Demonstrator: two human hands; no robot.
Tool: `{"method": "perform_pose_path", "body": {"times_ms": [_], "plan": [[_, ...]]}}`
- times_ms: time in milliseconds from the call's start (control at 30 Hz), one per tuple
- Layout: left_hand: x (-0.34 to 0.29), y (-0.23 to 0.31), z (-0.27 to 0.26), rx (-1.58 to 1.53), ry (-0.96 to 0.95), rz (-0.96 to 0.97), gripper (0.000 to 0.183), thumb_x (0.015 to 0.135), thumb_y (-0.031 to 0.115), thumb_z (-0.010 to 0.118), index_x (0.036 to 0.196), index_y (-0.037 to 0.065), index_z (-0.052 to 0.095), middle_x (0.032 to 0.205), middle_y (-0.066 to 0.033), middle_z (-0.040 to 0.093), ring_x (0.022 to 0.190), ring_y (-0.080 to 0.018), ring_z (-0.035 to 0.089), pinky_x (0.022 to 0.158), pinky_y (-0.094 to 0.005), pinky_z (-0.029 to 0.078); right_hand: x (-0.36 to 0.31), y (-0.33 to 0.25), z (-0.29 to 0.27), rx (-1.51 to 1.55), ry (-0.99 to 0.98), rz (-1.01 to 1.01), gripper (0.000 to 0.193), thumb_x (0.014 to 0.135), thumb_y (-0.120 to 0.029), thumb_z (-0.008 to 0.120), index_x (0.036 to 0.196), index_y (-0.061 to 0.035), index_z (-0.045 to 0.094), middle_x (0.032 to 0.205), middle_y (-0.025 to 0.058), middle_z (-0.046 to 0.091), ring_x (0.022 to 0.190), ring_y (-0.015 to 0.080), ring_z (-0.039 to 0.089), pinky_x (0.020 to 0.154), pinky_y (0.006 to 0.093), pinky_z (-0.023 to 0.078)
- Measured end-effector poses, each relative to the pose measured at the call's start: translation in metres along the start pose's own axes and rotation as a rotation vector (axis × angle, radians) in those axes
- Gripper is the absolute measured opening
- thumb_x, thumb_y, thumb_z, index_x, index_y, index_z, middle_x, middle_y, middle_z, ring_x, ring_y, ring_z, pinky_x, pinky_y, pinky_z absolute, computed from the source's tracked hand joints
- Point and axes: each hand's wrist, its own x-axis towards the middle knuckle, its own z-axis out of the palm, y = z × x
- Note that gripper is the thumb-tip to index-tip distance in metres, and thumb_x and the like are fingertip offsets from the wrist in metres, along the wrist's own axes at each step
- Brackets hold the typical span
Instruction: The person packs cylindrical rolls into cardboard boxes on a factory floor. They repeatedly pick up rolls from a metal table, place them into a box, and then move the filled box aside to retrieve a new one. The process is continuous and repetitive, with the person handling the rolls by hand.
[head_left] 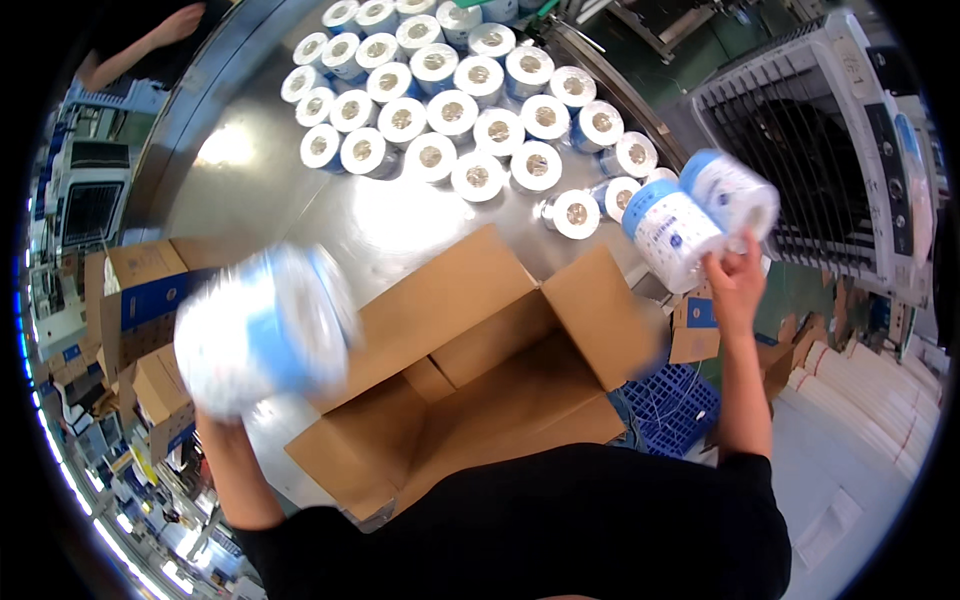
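White-topped rolls (452, 112) are standing close together on one metal counter (250, 190), and I am counting somewhat more than thirty, although the upper edge of the view is cutting the group, so the exact number is remaining uncertain. The person is using two hands, each of them carrying something. The right hand (737, 280) is being clamped on two wrapped rolls (672, 235), white with blue, and is holding them side by side in the air, to the right of the box and near the standing rolls. The left hand (214, 412) is hiding almost wholly behind one blurred bundle (265, 335), white with blue bands; it is supporting this bundle to the left of the box, but how its fingers are closing I cannot tell, nor how many rolls the bundle is including. One open cardboard box (445, 305) is standing between the two hands, just before the person's body, with its far flap and right flap spreading outward. Around this place, at least two cartons (150, 305) with blue panels are standing at the left, one blue plastic crate (680, 410) is lying below the right forearm, and one other person's hand (183, 22) is showing at the upper left.
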Motion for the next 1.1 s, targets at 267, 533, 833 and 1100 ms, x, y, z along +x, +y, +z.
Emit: {"method": "perform_pose_path", "body": {"times_ms": [267, 533, 833, 1100], "plan": [[-0.102, -0.218, 0.099, 1.421, -0.47, 0.007, 0.034, 0.076, 0.033, 0.067, 0.104, 0.013, 0.071, 0.107, -0.0129, 0.066, 0.11, -0.0281, 0.053, 0.087, -0.0391, 0.044, -0.157, -0.097, 0.109, -0.591, -1.799, -0.76, 0.05, 0.088, -0.013, 0.049, 0.133, -0.0013, 0.03, 0.078, 0.0168, 0.062, 0.074, 0.0352, 0.064, 0.061, 0.0456, 0.051], [-0.072, -0.336, 0.091, 1.492, -0.777, -0.211, 0.048, 0.085, 0.036, 0.058, 0.13, 0.019, 0.054, 0.132, -0.0145, 0.053, 0.115, -0.0343, 0.053, 0.096, -0.0444, 0.045, -0.292, 0.097, 0.333, -0.629, -1.553, -0.467, 0.044, 0.092, -0.02, 0.043, 0.126, 0.0064, 0.04, 0.094, 0.0291, 0.064, 0.09, 0.0376, 0.064, 0.08, 0.0486, 0.05], [0.061, -0.112, 0.135, 0.838, 0.184, 0.512, 0.035, 0.087, 0.023, 0.06, 0.114, 0.0, 0.055, 0.119, -0.0222, 0.053, 0.11, -0.0377, 0.05, 0.09, -0.0451, 0.042, -0.113, -0.102, 0.199, 0.161, -0.854, -0.245, 0.024, 0.09, -0.023, 0.058, 0.103, -0.0031, 0.062, 0.081, 0.0121, 0.067, 0.075, 0.0194, 0.063, 0.072, 0.0341, 0.049], [0.235, -0.169, 0.256, 1.077, 0.175, 0.358, 0.061, 0.072, 0.049, 0.069, 0.123, 0.018, 0.06, 0.128, -0.0284, 0.042, 0.118, -0.0415, 0.04, 0.098, -0.046, 0.036, 0.062, 0.09, 0.17, -0.548, -0.441, 0.402, 0.099, 0.078, -0.033, 0.071, 0.141, 0.0098, 0.006, 0.086, 0.0245, 0.066, 0.073, 0.0326, 0.068, 0.046, 0.0367, 0.053]]}}
